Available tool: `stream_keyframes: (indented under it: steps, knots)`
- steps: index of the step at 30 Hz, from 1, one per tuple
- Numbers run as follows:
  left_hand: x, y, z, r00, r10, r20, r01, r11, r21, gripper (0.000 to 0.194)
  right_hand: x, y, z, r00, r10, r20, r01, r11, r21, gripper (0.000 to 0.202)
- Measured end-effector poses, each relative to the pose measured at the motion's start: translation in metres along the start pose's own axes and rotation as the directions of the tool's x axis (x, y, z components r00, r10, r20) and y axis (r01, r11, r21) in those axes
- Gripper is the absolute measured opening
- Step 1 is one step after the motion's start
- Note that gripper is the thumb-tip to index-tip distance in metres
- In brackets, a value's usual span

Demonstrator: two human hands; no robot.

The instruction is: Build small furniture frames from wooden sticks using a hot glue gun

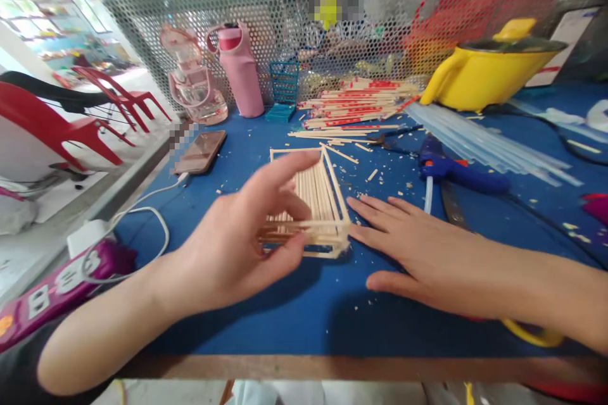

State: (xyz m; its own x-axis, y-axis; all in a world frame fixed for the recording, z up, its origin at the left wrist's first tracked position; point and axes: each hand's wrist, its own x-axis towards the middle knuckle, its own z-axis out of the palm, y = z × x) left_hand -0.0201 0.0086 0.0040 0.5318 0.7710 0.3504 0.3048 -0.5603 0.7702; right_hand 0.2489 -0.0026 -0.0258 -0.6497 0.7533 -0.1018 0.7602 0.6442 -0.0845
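A small open box made of thin wooden sticks [321,193] rests on the blue tabletop. My left hand [232,243] is at its left and front, with the thumb outside the front rail and some fingers curled inside. The index finger reaches over toward the far corner. Part of the box is hidden behind this hand. My right hand [413,243] lies flat on the table with fingers spread, its fingertips by the box's right side. Beyond it is a blue glue gun [463,174] with a clear glue stick in its nozzle.
Behind the box lie loose wooden sticks [356,104] with red marks, and pliers [392,139]. Clear glue sticks [494,142] and a yellow pot [496,76] are at right. A phone [202,152], pink bottle [242,69] and purple power strip [66,281] stand or lie left.
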Motion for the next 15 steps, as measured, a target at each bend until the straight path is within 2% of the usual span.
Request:
stream_keyframes:
  steps: [3, 5, 8, 15]
  knots:
    - [-0.007, -0.017, 0.004, 0.991, 0.039, 0.128, -0.062, 0.981, 0.182, 0.076, -0.007, 0.009, -0.005, 0.997, -0.012, -0.077, 0.011, 1.000, -0.024, 0.047]
    - [-0.008, -0.022, 0.005, 0.991, 0.004, 0.132, -0.031, 0.978, 0.205, 0.073, -0.005, 0.010, -0.011, 0.981, -0.029, -0.191, 0.025, 0.999, -0.022, 0.037]
    - [-0.006, -0.022, 0.008, 0.993, -0.046, 0.113, 0.025, 0.984, 0.177, 0.073, 0.001, 0.006, -0.019, 0.947, -0.030, -0.319, 0.039, 0.999, 0.022, 0.029]
    - [-0.007, -0.018, 0.014, 0.992, -0.118, 0.044, 0.116, 0.992, 0.044, 0.074, 0.008, -0.018, -0.028, 0.907, -0.025, -0.419, 0.064, 0.995, 0.080, 0.021]
